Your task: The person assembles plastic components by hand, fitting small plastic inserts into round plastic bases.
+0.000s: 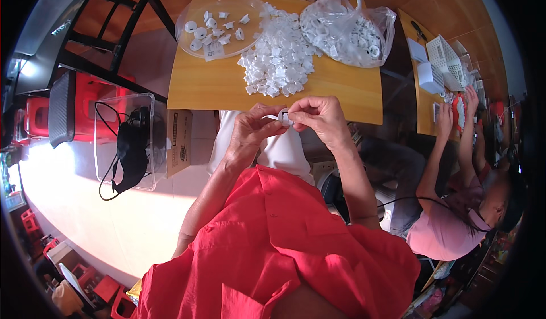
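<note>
Just off the table's near edge, my left hand (pixel 254 130) pinches a small white plastic part (pixel 285 118) between thumb and fingers. My right hand (pixel 322 119) is closed on the same part from the other side, its fingertips meeting it. Beyond my hands, a heap of small white plastic pieces (pixel 277 63) spreads over the wooden table (pixel 341 91). To its left a round clear plastic lid or tray (pixel 250 6) carries several white round-headed parts (pixel 200 33). A clear plastic bag (pixel 347 29) full of white ring-like parts lies to the right of the heap.
A clear bin (pixel 156 171) with a black bag (pixel 132 157) and cables stands left of my legs, beside a cardboard box (pixel 180 143). Red stools (pixel 94 106) are further left. At right a person in pink (pixel 446 231) works at another table (pixel 425 117) with white baskets (pixel 445 62).
</note>
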`<state>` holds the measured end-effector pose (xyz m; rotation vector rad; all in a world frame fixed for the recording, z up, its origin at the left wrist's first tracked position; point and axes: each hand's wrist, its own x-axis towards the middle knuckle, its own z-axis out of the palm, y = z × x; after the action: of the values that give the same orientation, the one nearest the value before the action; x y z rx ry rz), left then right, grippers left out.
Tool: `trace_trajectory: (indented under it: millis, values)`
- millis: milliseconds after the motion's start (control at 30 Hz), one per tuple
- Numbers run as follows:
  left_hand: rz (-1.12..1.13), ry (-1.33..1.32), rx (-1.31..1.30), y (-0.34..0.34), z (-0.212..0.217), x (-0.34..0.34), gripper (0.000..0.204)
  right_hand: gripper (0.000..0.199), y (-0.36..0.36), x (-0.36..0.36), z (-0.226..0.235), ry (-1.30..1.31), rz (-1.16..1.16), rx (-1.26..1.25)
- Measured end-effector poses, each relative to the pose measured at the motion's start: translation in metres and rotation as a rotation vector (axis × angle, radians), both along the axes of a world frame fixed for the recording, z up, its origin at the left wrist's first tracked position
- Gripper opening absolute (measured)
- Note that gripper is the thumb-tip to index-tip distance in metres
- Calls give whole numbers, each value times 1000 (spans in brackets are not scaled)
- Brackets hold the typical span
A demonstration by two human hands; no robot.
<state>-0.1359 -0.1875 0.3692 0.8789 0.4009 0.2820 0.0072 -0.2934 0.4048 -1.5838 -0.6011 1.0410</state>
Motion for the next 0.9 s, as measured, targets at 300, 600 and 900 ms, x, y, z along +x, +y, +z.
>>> trace_trajectory:
  millis: [300, 600, 900]
  values:
    - [23, -4, 40, -1, 0, 1, 28, 7, -1, -1, -3, 6, -22, 41]
    - [17, 22, 83, -2, -2, 5, 28, 5, 1, -9, -1, -133, -49, 53]
    - [89, 19, 69, -6, -1, 4, 24, 4, 5, -21, -3, -269, -98, 94]
